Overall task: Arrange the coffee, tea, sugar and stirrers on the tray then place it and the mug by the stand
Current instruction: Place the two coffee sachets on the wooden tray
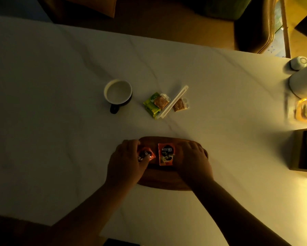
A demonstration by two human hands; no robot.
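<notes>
We are gripping a crumpled red coffee sachet [146, 155] in our left hand [127, 161], fingers clenched round it at the 9 o'clock end of the oval wooden tray [166, 181]. Our right hand [193, 159] is lying flat and released on the tray's 3 o'clock side, grasping nothing. Between the hands a second coffee sachet [166, 154] is lying face up in the tray. Out at 12 o'clock on the white bench [60, 86], well apart from the tray, the green tea packets [151, 104], two brown sugar packets [161, 101] and the white wrapped stirrers [174, 102] are sitting in a loose cluster. The empty mug [117, 92] is standing at 11 o'clock beside them.
</notes>
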